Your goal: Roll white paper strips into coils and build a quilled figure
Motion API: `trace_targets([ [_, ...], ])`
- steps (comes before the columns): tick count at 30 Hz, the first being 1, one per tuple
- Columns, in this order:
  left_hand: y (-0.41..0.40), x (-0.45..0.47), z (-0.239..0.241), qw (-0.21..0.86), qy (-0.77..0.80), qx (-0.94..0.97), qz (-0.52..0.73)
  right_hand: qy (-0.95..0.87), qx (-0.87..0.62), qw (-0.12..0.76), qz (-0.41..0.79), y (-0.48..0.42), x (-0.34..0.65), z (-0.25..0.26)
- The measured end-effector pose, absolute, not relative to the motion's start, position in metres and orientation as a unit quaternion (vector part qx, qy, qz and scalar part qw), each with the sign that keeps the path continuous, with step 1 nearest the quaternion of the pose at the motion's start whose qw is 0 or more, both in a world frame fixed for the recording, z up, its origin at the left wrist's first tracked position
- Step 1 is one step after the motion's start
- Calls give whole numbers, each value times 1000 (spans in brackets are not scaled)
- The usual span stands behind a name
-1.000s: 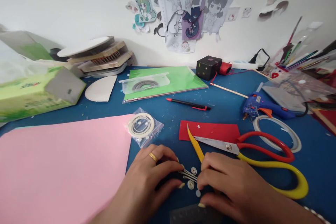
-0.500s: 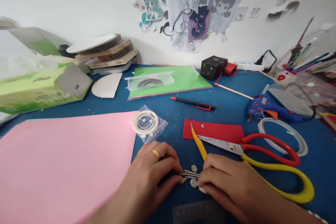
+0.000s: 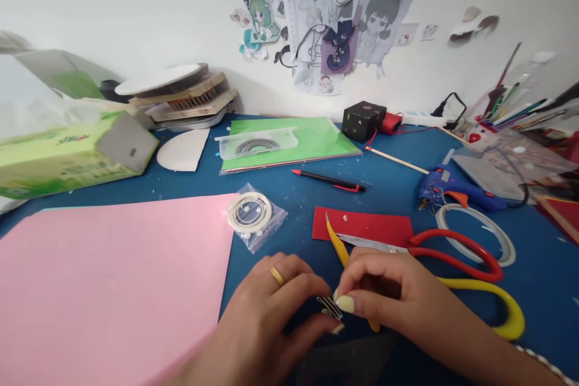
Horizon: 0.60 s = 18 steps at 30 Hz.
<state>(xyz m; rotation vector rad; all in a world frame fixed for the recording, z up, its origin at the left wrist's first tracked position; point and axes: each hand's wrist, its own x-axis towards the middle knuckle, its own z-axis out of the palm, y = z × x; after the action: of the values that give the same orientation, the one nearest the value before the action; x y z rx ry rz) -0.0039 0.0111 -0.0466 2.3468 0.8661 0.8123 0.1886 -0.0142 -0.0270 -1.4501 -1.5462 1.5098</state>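
A small ornament of coiled and folded cream strips point(image 3: 331, 308) is pinched between the thumb and fingers of my left hand point(image 3: 275, 295), which wears a gold ring. My right hand point(image 3: 389, 286) has its thumb and forefinger pressed together at the ornament's right edge; part of the piece is hidden by the fingers. Beneath my right hand lie yellow curved tweezers point(image 3: 335, 240) and large scissors point(image 3: 491, 254) with one red and one yellow handle. A red strip of card point(image 3: 366, 222) is under their tips.
Pink paper point(image 3: 117, 277) covers the left side. A bagged roll of cream strip point(image 3: 251, 214), a black pen point(image 3: 328, 180) and green sheets point(image 3: 312, 139) lie beyond my hands. On the right are a blue glue gun point(image 3: 461, 187) and a white ring point(image 3: 506, 247).
The ornament has turned and tilted in my left fingers, which moved right. My right hand has rolled so its thumb shows, pinching the ornament's edge. The view has shifted slightly.
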Motion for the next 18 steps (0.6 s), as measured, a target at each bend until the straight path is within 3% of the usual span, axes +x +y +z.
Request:
trace_targets([
  [8,6,-2,-43,131,314,914,220,-478,-525,321,627,-14,197,-25],
  [18,12,-3,-52,173,245,930,213,-453,-522,330,643,-12,202,-25],
])
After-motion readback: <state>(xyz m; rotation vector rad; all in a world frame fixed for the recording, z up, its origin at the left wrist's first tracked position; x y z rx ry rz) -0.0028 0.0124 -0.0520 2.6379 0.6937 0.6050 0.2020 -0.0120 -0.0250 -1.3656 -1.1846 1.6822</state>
